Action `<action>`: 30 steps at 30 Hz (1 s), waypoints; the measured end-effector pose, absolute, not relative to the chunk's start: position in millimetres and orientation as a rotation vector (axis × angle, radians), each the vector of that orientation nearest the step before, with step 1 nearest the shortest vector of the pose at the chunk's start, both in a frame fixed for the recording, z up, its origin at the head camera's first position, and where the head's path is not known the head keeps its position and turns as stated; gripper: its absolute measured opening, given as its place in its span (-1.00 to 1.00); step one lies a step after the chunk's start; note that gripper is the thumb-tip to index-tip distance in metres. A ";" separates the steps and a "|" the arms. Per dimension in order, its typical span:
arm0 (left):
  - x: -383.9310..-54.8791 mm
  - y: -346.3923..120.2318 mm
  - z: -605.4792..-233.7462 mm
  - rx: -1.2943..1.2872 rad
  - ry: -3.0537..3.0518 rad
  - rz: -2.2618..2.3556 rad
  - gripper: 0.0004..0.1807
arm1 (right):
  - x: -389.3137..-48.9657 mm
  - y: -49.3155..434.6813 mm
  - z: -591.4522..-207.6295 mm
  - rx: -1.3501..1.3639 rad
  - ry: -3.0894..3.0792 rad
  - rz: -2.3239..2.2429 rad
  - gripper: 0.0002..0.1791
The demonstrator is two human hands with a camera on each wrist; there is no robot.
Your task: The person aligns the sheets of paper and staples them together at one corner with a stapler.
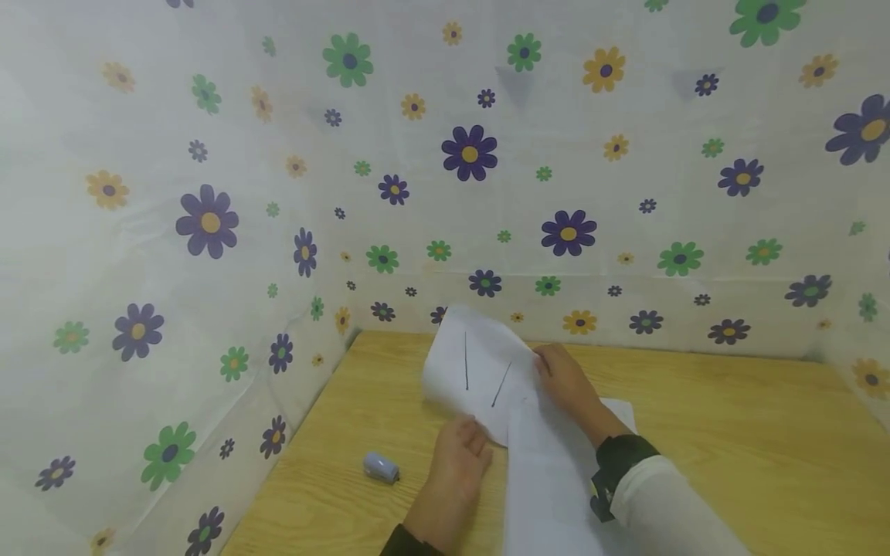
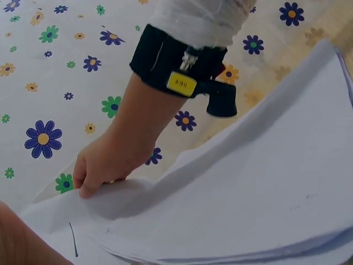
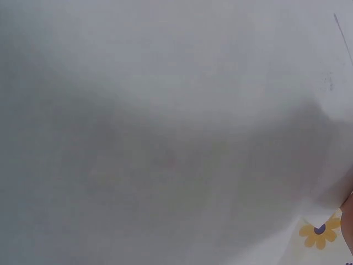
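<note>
A white paper sheet (image 1: 480, 378) with two short black pen strokes is raised and curved above the table in the head view. My right hand (image 1: 566, 386) pinches its right edge between thumb and fingers; the left wrist view also shows this right hand (image 2: 113, 163) gripping the paper. Beside the sheet's lower edge is my left hand (image 1: 460, 455), fingers loosely bent; whether they touch the paper is hard to tell. More white paper (image 1: 549, 486) extends below towards me, with layered edges in the left wrist view. White paper (image 3: 165, 138) fills most of the right wrist view.
On the wood-grain table (image 1: 730, 432), a small grey-blue rounded object (image 1: 381, 467) lies left of my left hand. A white sheet with printed flowers (image 1: 469, 154) hangs behind the table and along its sides.
</note>
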State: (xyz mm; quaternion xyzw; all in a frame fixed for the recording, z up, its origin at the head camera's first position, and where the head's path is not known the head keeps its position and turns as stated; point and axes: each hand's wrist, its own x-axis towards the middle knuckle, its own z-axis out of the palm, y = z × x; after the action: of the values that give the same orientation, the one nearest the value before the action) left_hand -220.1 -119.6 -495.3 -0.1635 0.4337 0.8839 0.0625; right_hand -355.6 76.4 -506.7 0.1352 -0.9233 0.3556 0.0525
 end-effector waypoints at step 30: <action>-253.0 -139.5 -426.7 0.105 2.165 2.622 -0.09 | -288.4 104.2 -427.0 0.547 -2.273 1.659 -0.59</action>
State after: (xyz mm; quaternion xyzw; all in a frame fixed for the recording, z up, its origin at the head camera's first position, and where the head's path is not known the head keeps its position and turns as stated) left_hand -253.0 -139.5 -426.7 0.0306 0.6311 0.7642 -0.1297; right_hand -288.4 104.2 -427.0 0.1890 -0.7855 0.5732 0.1368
